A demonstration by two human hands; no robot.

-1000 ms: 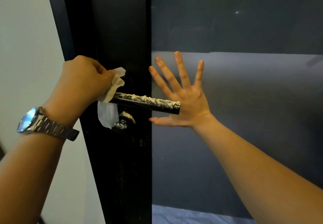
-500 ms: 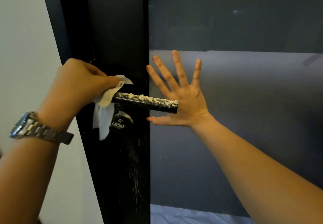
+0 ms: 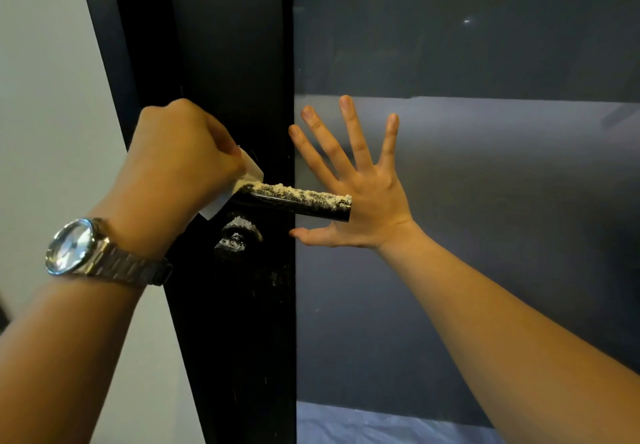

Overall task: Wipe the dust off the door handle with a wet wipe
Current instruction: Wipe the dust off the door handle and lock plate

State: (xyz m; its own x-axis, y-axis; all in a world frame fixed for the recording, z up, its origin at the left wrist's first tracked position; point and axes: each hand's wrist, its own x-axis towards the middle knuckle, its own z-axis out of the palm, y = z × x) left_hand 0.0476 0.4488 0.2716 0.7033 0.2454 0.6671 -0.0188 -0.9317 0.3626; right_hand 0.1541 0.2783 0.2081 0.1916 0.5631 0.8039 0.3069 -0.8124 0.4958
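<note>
Less wet wipe (image 3: 252, 171) dangles now; left hand (image 3: 180, 163) grips it against door handle (image 3: 298, 202), right hand (image 3: 375, 201) splayed.

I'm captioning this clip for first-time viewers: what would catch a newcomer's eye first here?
Pale dust caked along the top of the black handle, at centre, stands out most. The left hand, a shiny watch on its wrist, grips a white wipe at the handle's door end. The right hand is spread wide at the grey panel, behind the handle's free end.
</note>
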